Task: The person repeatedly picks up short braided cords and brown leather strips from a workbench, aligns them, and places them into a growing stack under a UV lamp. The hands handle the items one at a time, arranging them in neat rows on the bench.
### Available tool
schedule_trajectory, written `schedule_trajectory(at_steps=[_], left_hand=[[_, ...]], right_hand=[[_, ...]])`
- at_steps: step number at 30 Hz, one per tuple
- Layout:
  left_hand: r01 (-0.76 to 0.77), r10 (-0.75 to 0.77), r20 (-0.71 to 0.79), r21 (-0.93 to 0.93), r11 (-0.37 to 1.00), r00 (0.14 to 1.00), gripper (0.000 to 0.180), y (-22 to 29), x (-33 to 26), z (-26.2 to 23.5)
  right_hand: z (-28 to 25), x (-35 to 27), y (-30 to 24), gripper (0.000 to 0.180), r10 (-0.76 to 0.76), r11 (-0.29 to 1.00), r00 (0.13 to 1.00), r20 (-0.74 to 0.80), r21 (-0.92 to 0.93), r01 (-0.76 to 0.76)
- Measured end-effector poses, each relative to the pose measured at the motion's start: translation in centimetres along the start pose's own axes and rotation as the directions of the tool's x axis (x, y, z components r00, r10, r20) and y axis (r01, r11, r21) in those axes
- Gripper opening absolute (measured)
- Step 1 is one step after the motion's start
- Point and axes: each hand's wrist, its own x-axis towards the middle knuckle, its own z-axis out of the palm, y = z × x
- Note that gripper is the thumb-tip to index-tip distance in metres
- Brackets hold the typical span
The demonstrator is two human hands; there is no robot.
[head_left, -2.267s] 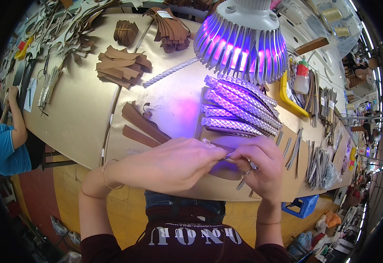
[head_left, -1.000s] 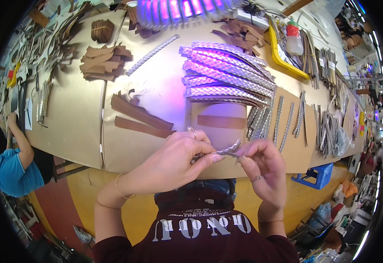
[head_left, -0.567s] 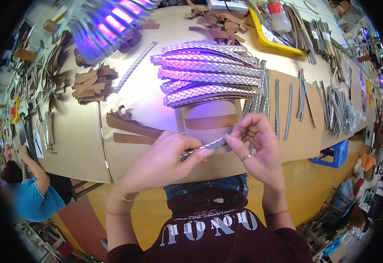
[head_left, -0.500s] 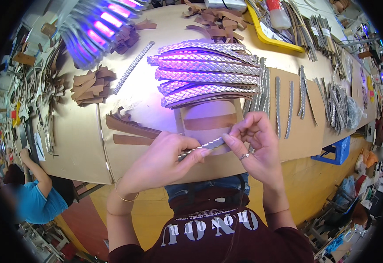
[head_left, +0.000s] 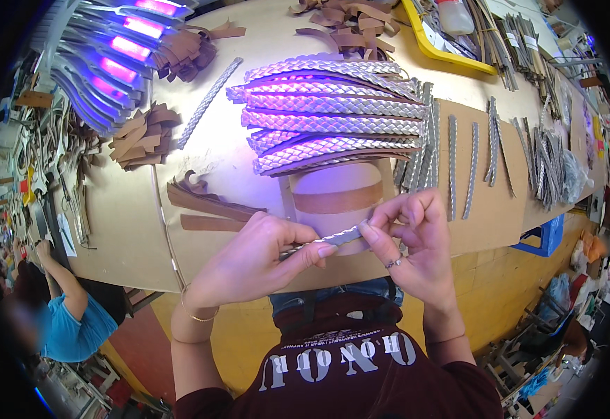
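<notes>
Both hands pinch a short silver braided strip (head_left: 322,242) over the tabletop (head_left: 123,230): left hand (head_left: 252,258) on one end, right hand (head_left: 413,241) on the other, near a pile of silver braids (head_left: 333,115).

Both forearms rise from the lower edge and meet over the near edge of the workbench (head_left: 130,244). The left hand (head_left: 249,262) lies palm down, thumb and forefinger pinched, a thin bracelet at its wrist. The right hand (head_left: 416,241) stands just beside it, nearer the bench's right end, fingers curled and fingertips (head_left: 369,230) pressed together, a ring on one finger. Between them the two hands grip one silver braided strip (head_left: 322,242).
</notes>
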Motion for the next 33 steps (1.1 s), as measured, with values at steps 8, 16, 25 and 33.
schedule_trajectory(at_steps=[8, 16, 25, 33], left_hand=[[0.025, -0.024, 0.033, -0.048, 0.999, 0.999, 0.029, -0.2, 0.1, -0.2], [0.069, -0.064, 0.064, -0.083, 0.994, 0.996, 0.031, -0.2, 0.2, -0.4], [-0.029, 0.029, 0.046, -0.01, 1.0, 0.999, 0.033, -0.4, 0.4, -0.4], [0.362, -0.167, 0.5, -0.324, 0.874, 0.85, 0.049, -1.7, 1.1, -3.2]], right_hand=[[-0.7, 0.3, 0.8, 0.04, -0.045, 0.996, 0.996, 0.071, 0.075, 0.039], [-0.6, 0.3, 0.4, 0.044, 0.076, 0.989, 0.996, 0.05, 0.121, -0.082], [-1.0, 0.0, 0.5, 0.04, 0.09, 0.957, 0.996, -0.012, -0.275, -0.09], [-0.1, 0.3, 2.0, 0.041, 0.228, 0.966, 0.974, 0.005, 0.127, -0.227]])
